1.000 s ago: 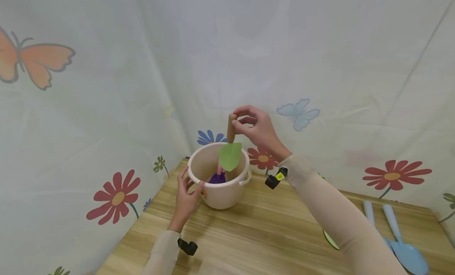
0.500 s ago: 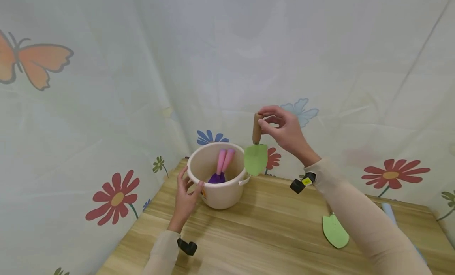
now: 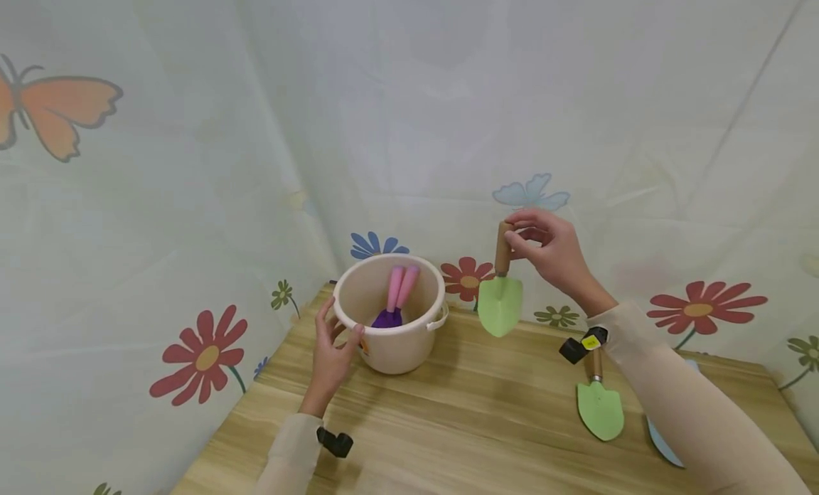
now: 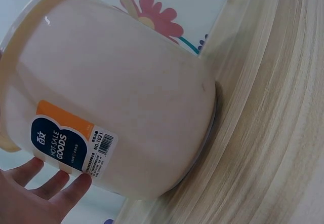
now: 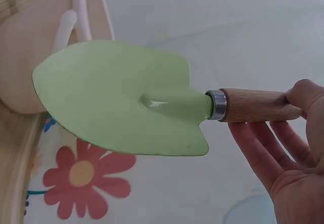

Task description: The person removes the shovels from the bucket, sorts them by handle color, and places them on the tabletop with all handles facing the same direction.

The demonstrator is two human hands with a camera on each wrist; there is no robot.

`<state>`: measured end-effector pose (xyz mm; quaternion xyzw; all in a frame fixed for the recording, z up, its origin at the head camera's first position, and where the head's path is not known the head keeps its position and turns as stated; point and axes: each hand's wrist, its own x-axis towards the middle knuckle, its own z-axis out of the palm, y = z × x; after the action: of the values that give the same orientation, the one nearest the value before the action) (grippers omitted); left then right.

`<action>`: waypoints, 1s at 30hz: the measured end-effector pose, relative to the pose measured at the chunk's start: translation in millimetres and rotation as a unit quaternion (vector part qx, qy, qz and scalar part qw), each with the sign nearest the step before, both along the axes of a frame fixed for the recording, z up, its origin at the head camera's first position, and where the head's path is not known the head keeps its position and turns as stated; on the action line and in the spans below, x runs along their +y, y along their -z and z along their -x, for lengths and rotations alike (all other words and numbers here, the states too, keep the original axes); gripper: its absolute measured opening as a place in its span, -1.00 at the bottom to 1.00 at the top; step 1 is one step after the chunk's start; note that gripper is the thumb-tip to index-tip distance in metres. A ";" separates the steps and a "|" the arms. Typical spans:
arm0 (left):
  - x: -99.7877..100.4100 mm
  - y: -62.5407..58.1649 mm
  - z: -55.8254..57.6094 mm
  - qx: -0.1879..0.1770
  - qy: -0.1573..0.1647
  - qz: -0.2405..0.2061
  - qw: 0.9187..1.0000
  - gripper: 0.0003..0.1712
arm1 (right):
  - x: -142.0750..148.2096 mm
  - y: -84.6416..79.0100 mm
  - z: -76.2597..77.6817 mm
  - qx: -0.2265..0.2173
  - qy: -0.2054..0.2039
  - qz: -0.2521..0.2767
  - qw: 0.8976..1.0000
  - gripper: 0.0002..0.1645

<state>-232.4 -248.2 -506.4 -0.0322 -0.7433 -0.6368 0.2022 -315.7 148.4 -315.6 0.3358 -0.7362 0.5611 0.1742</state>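
Note:
My right hand (image 3: 553, 249) pinches the wooden handle of a hand trowel (image 3: 500, 306) near its end, and the green blade hangs down to the right of the bucket, apart from it. In the right wrist view, the thumb and fingers hold the trowel handle (image 5: 258, 105). A cream bucket (image 3: 399, 349) stands on the table at its back left. My left hand (image 3: 333, 353) touches the bucket's left side near the rim, its fingertips against the outer wall in the left wrist view. Inside the bucket lean two tools with pink handles (image 3: 398, 289) and purple heads.
A second green trowel (image 3: 599, 408) lies on the wooden table (image 3: 473, 417) at the right. A light blue tool (image 3: 662, 438) shows beside it, mostly hidden under the right sleeve. A white flowered sheet (image 3: 416, 111) hangs behind and to the left of the table.
My right hand has carried the trowel from over the bucket out to the right, and a little lower. The left hand keeps its place. The pink handles and second green trowel have come into view.

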 end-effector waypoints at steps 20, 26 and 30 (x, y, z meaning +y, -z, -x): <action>7.0 -14.8 -11.6 0.005 0.008 -0.004 1.000 -0.06 | 63.3 96.3 -3.0 -0.179 0.042 -0.032 0.982 -0.60; 4.6 -14.2 -7.6 0.008 0.009 -0.006 1.000 -0.06 | 77.3 122.2 -4.0 -0.223 0.051 -0.031 0.973 -0.56; 0.4 -2.2 1.1 0.009 0.004 -0.005 1.000 -0.05 | 87.4 139.1 -2.0 -0.252 0.062 -0.026 0.966 -0.52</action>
<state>-233.5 -247.8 -504.2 -0.0401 -0.7382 -0.6409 0.2066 -313.7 235.9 -454.6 0.1422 -0.7900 0.5963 0.0088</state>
